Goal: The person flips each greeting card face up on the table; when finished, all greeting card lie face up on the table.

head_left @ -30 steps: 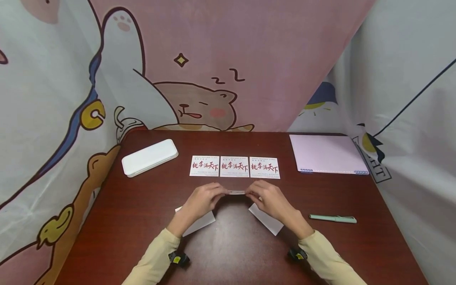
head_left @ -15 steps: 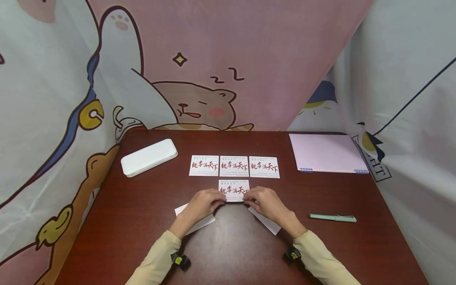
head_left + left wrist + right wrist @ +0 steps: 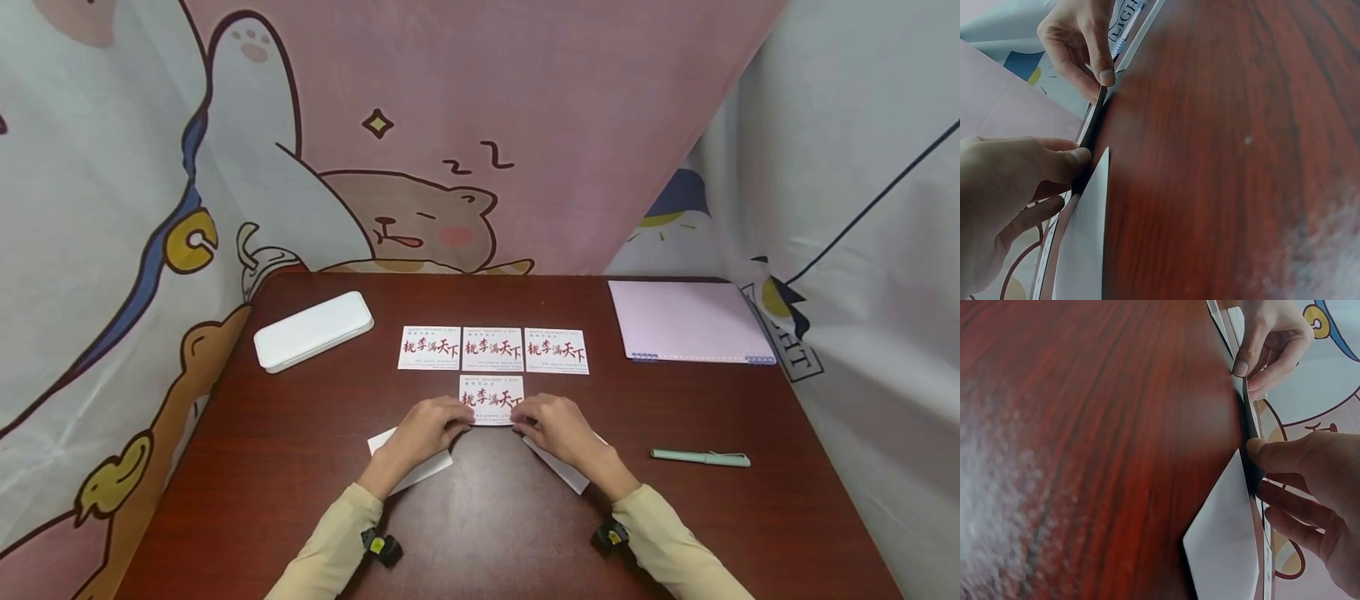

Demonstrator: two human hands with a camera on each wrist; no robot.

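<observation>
Three white cards with red characters (image 3: 492, 348) lie side by side mid-table. A fourth matching card (image 3: 491, 398) sits just below the middle one, face up. My left hand (image 3: 461, 419) pinches its near left corner and my right hand (image 3: 522, 419) pinches its near right corner. In the left wrist view, my left hand (image 3: 1075, 164) has its thumb on the card's edge (image 3: 1092, 125), with the right hand (image 3: 1100, 75) further along. The right wrist view shows my right hand (image 3: 1254, 450) on the card edge (image 3: 1249, 428) the same way. Blank white slips (image 3: 414, 471) (image 3: 564, 468) lie under both hands.
A white oblong case (image 3: 313, 330) lies at the back left and a pink spiral notebook (image 3: 690, 322) at the back right. A mint green pen (image 3: 701, 457) rests to the right of my right hand. Printed cloth hangs around the dark wooden table (image 3: 480, 533).
A second ago both hands held the fourth card edge-on above the table. It has since been tipped face up and lowered below the middle card. The hands have barely moved in the last half second.
</observation>
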